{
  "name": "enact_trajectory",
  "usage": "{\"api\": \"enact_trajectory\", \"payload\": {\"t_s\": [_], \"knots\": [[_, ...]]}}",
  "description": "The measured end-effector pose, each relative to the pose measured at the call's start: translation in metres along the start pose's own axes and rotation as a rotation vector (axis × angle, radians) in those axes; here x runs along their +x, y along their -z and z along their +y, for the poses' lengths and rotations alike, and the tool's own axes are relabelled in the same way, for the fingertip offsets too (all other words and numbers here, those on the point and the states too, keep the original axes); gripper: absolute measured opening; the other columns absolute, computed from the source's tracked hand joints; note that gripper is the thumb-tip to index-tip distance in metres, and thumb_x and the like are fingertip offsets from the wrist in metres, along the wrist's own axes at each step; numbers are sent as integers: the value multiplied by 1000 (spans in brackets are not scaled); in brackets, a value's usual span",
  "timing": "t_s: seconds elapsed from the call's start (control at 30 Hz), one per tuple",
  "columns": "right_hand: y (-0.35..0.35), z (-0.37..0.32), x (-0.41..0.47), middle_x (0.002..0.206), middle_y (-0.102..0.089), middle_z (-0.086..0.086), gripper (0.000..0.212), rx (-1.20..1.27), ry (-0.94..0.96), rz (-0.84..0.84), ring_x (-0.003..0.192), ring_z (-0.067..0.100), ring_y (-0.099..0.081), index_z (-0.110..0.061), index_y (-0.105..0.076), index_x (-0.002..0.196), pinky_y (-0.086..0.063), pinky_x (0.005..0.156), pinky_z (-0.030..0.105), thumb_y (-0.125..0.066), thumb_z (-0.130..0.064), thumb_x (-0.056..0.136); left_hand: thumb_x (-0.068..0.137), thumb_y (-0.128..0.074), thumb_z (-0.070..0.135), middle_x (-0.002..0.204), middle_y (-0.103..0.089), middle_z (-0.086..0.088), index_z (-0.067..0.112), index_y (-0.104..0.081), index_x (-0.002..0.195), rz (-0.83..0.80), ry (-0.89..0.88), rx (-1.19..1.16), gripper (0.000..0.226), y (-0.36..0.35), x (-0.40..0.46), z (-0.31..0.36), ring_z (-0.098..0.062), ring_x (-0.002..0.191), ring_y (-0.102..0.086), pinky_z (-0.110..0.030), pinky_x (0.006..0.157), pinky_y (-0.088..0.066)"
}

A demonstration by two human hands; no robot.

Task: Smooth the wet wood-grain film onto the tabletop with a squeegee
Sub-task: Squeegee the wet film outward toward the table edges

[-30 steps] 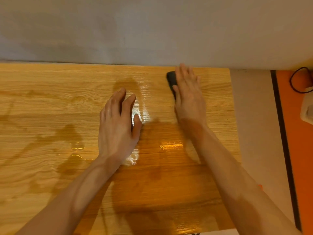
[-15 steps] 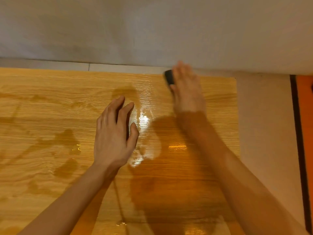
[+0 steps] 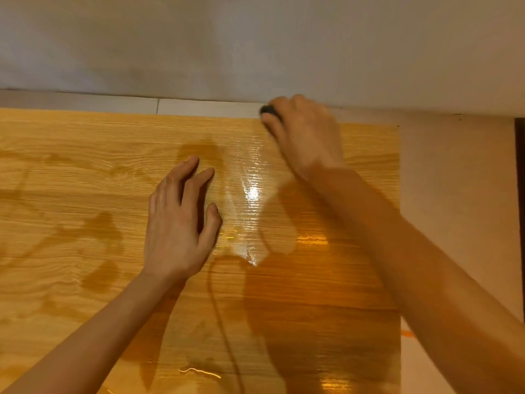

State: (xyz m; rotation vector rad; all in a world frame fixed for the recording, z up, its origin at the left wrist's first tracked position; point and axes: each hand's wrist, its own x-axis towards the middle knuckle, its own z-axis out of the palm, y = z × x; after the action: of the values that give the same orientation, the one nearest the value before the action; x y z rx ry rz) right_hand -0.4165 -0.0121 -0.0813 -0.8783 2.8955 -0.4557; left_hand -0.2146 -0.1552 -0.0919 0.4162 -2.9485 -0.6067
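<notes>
The wood-grain film point(image 3: 85, 172) covers the tabletop, glossy and wet near the middle, with darker patches under it. My left hand point(image 3: 179, 223) lies flat on the film, fingers straight and pointing away from me. At the film's far edge by the wall, my right hand point(image 3: 308, 135) curls over a black squeegee point(image 3: 268, 110). Only a small dark corner of the squeegee shows left of the knuckles, and the hand is blurred by motion.
A pale wall point(image 3: 255, 46) rises just behind the table, with a light strip point(image 3: 113, 105) along its foot. Right of the film's edge lies a bare pale surface point(image 3: 454, 180), and a dark vertical strip point(image 3: 521, 209) runs at the far right.
My right hand has pushed the squeegee away from me to the film's far edge by the wall. The left hand has stayed flat on the film.
</notes>
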Motion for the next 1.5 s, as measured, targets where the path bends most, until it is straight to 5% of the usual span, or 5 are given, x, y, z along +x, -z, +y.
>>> {"api": "enact_trajectory", "payload": {"t_s": [0.57,0.83,1.03,1.3,1.5], "knots": [[-6,-11,11,98,-67,6,39,11,64,-5,86,27,-60,-16,-60,109,-32,75,34,-29,-39,104,98,-44,32,154,-38,-7,13,-47,144,8,-4,7,50,0,0,1,-26,142,-37,-39,112,-29],[39,112,-40,99,-67,7,39,320,-375,127,88,19,-58,-11,-64,102,-47,76,36,-35,-37,103,96,-47,30,153,-39,-7,13,-48,143,15,5,-2,50,0,1,1,-28,140,-39,-35,112,-26],[20,103,-73,146,-47,2,44,746,-613,329,126,0,-38,-12,-38,147,-23,91,-10,-38,-26,105,96,-44,32,152,-39,-9,12,-47,143,22,-5,6,51,-2,-1,1,-30,140,-39,-42,112,-29],[24,81,-166,74,-58,-11,21,837,-631,253,63,-9,-51,-16,-61,98,-38,59,4,-43,-26,103,98,-42,31,148,-32,6,12,-42,145,49,-67,1,50,-5,-1,-3,-32,141,-37,-47,112,-29],[32,91,-103,83,-60,1,20,717,-577,265,67,-4,-49,-7,-57,103,-34,60,7,-39,-16,104,100,-40,30,152,-36,-5,11,-41,145,47,-66,13,49,-6,-1,-3,-32,142,-35,-44,114,-27]]}}
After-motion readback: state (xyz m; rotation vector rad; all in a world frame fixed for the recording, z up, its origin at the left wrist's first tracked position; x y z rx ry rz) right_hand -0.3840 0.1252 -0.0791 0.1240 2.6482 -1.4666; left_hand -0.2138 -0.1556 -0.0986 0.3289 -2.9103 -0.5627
